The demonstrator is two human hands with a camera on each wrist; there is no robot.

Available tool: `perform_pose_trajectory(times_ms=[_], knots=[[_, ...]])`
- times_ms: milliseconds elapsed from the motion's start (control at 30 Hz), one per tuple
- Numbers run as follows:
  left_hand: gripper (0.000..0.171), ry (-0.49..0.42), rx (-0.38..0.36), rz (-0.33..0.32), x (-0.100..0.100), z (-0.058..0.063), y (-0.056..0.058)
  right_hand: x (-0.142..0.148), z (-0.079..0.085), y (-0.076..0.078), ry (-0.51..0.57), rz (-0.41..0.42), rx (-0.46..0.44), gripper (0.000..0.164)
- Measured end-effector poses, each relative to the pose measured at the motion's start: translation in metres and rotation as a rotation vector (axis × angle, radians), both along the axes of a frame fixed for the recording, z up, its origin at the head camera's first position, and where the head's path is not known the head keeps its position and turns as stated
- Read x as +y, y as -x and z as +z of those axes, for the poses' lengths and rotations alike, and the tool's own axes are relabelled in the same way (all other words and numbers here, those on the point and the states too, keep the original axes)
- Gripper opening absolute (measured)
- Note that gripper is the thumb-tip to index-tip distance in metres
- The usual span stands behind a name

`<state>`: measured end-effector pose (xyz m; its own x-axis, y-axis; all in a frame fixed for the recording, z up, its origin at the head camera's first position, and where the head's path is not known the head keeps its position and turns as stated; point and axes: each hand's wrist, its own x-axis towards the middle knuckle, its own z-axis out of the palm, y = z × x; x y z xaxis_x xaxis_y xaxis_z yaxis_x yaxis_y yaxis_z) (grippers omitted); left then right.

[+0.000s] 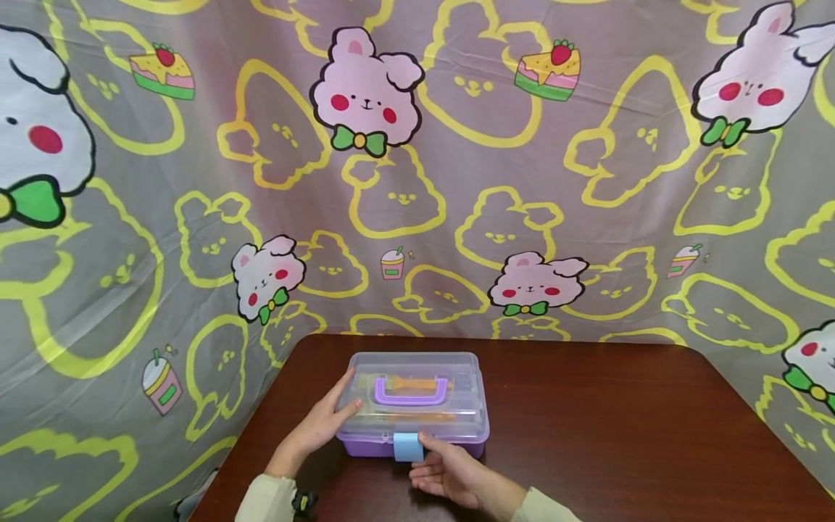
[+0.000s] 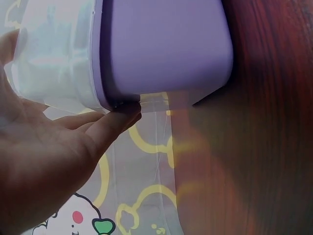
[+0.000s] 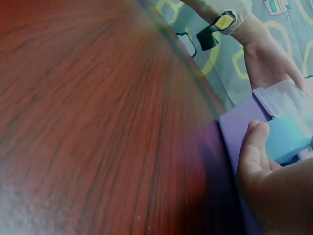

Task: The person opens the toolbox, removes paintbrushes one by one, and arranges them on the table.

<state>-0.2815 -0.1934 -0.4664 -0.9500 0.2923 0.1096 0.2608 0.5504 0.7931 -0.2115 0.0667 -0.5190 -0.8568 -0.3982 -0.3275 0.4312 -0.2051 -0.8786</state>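
Note:
A plastic storage box [image 1: 365, 447] with a purple base and a see-through lid [image 1: 417, 420] sits on the table. A purple carry handle [image 1: 411, 400] lies folded on the lid, and orange and yellowish contents show dimly through it. My left hand [image 1: 320, 424] grips the box's left side, thumb over the lid; in the left wrist view, its fingers [image 2: 115, 122] reach under the lid's rim. At the front, the light blue latch [image 1: 408, 447] lies against the base. My right hand [image 1: 457, 475] holds the latch's right edge, thumb on its upper corner and the other fingers below.
The dark brown wooden table [image 1: 607, 428] extends right of the box. A grey cloth [image 1: 450, 181] with yellow outlines and cartoon rabbits hangs behind the table and along both sides. A dark band with a yellow face [image 3: 225, 22] circles the left wrist.

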Motion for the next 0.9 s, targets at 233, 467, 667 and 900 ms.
perform_pose_trajectory(times_ms=[233,467,667,900], knots=[[0.072,-0.011,-0.023,0.014,0.0,-0.0002,0.0003,0.0034,-0.002,-0.001,0.007,0.024,0.044,0.066],[0.073,-0.011,-0.047,0.032,0.0008,-0.0012,-0.0002,0.0067,-0.0021,-0.0017,-0.027,0.087,0.077,0.063],[0.073,-0.011,-0.037,0.026,0.0007,-0.0015,-0.0001,0.0081,-0.0022,-0.0004,-0.024,0.107,0.12,0.053],[0.073,-0.023,-0.049,0.028,0.0017,-0.0005,0.0002,0.0092,-0.0023,0.0003,-0.039,0.133,0.161,0.047]])
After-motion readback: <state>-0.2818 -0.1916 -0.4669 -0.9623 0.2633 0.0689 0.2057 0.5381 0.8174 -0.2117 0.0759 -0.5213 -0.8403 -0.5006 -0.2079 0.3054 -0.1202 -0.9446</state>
